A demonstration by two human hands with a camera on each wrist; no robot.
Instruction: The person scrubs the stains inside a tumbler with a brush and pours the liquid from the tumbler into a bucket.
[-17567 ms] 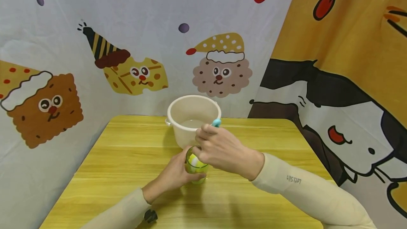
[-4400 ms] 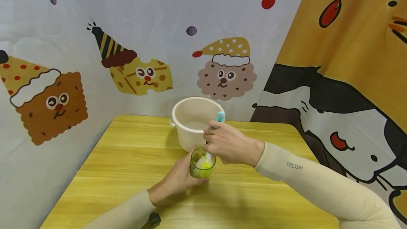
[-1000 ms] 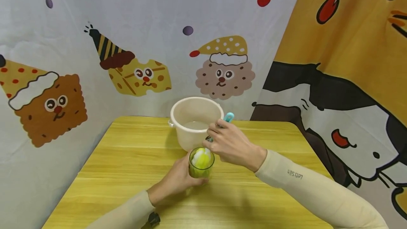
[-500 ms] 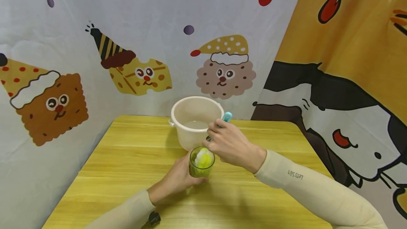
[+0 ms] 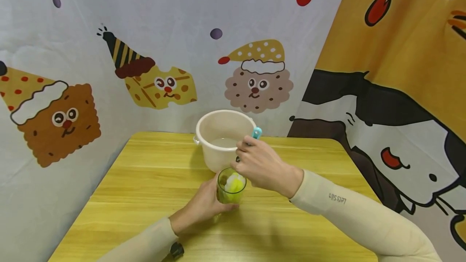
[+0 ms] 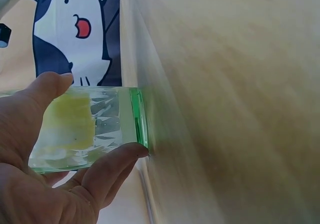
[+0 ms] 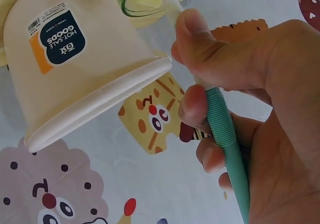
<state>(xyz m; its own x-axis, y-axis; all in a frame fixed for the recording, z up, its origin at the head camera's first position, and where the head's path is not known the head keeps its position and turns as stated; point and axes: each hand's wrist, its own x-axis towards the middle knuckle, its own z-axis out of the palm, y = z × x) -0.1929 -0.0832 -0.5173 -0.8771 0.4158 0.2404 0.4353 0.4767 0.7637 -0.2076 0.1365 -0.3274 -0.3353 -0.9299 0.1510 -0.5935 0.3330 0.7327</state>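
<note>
My left hand (image 5: 204,202) holds a greenish drinking glass (image 5: 229,198) over the table, its rim facing up. In the left wrist view the thumb and fingers wrap the faceted glass (image 6: 107,129) from both sides, near its base. My right hand (image 5: 263,167) grips a cup brush by its teal handle (image 7: 225,129), thumb along the pale shaft. The brush's yellow and white sponge head (image 5: 234,184) sits inside the glass. In the head view, the handle's tip (image 5: 257,133) sticks up above the fist; the rest of it is hidden by the hand.
A cream bucket (image 5: 212,157) stands on the wooden table (image 5: 145,181) right behind the glass, with what looks like water at its bottom. A cartoon-printed cloth (image 5: 174,19) hangs behind the table. A dark object (image 5: 176,250) shows by the left sleeve.
Over the last second the brush handle leans slightly more left and the sponge has turned and shifted inside the glass. Both hands keep their grips, now slightly right of where they were 17.6 seconds ago.
</note>
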